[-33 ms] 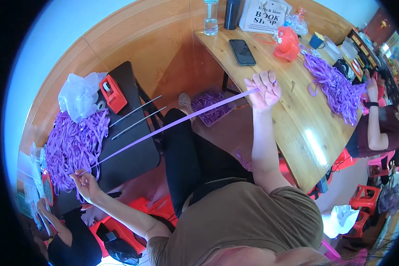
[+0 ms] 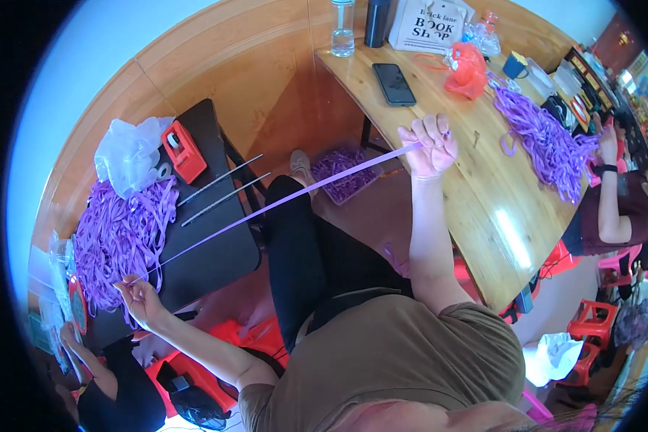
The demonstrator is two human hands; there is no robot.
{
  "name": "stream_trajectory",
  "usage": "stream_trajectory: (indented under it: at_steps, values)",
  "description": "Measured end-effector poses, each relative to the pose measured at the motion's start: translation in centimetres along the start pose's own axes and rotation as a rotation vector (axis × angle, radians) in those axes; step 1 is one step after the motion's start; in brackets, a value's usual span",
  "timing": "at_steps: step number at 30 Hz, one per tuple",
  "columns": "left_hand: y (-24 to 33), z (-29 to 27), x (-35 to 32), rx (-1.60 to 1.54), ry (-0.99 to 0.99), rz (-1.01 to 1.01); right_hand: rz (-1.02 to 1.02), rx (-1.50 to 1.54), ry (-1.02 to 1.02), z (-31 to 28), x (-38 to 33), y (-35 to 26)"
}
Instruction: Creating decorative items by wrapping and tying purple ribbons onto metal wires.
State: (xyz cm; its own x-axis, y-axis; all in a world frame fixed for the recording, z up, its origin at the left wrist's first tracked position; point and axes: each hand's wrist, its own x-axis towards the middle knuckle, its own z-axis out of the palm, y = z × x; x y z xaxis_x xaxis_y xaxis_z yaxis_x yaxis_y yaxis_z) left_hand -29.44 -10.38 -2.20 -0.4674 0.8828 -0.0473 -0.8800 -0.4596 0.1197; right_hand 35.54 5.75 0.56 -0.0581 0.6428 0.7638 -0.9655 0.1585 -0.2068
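A long, flat purple ribbon (image 2: 295,196) runs taut in a slant between my two hands, above my lap. Its upper end is pinched in my right hand (image 2: 430,146), fingers curled, over the edge of the wooden table (image 2: 475,216). Down at the left, my left hand (image 2: 142,302) pinches the other end beside a tangled heap of purple ribbons (image 2: 119,234) on the black table (image 2: 223,252). Two thin metal rods (image 2: 222,178) lie parallel there, with a red tape dispenser (image 2: 183,151) and a clear plastic bag (image 2: 129,155) behind.
A plastic box (image 2: 360,192) of purple ribbon stands on the floor between the tables. The wooden table bears a phone (image 2: 394,84), a water bottle (image 2: 343,32), a red plastic bag (image 2: 466,72) and another ribbon heap (image 2: 543,144). Co-workers sit at right and lower left.
Near my left hand the ribbon has turned slightly and looks narrower. Both hands stay almost where they were.
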Motion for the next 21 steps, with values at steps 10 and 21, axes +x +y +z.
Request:
stream_trajectory:
  at_steps: [10,21]
  values:
    - [-1.8,1.0,-1.6,-0.044,-0.004,0.105,-0.012,0.005,0.034,-0.5,-0.5,-0.2]
    - [-4.0,3.8,-3.7,-0.098,-0.123,0.006,-0.006,0.042,0.058,-0.9,-0.7,0.3]
